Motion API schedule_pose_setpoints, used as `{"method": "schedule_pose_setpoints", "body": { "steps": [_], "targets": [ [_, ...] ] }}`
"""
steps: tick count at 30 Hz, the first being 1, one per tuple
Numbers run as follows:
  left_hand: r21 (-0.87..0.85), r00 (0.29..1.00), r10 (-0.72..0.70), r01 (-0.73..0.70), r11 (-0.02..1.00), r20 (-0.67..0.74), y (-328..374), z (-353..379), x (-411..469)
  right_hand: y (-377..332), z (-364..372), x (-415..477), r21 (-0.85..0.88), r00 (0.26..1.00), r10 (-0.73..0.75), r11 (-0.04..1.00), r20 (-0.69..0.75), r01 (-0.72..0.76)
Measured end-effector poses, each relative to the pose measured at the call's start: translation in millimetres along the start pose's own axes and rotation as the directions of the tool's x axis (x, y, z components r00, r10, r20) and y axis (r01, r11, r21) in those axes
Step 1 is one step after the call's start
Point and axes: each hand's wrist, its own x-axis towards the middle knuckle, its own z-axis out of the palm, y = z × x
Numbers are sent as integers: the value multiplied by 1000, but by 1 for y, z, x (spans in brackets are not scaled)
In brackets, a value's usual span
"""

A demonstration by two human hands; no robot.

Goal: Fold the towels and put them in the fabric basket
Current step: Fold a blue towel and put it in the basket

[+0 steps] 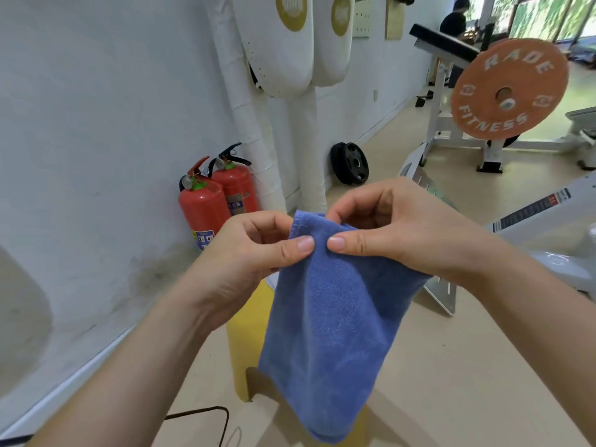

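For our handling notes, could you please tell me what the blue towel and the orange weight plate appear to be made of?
The blue towel: soft woven cloth, likely terry or microfibre; matte, fuzzy nap, hanging limp where the left hand and right hand pinch it. The orange weight plate: probably rubber-coated; dull, speckled face with white lettering, shiny metal-looking hub.

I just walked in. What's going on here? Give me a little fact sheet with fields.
Place: gym floor by a white wall
Towel: blue, hanging down in the air
Left hand: pinches its top edge
Right hand: pinches the same edge, close beside the left
Nearby: two red fire extinguishers, an orange weight plate
Basket: not in view
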Motion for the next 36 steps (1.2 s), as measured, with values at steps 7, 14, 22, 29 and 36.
{"method": "schedule_pose_setpoints", "body": {
  "steps": [7,14,22,29,36],
  "targets": [
    [-54,982,116,-125,991,-152,3,16,-10,-6,-9,-7,-152,993,17,988,114,1],
    [-82,904,105,-152,985,-414,18,0,-13,5,-35,-12,-212,995,98,973,33,-89],
    [107,947,-115,154,982,-300,4,-34,-12,9,-15,6,71,979,165,985,-120,-157],
    [400,964,40,71,914,-262,-9,-34,-6,7,18,44,-626,905,382,756,186,-191],
    [355,1000,25,-23,935,-1,-17,-63,-8,17,55,56,-474,994,-71,874,87,104]
  ]
}}
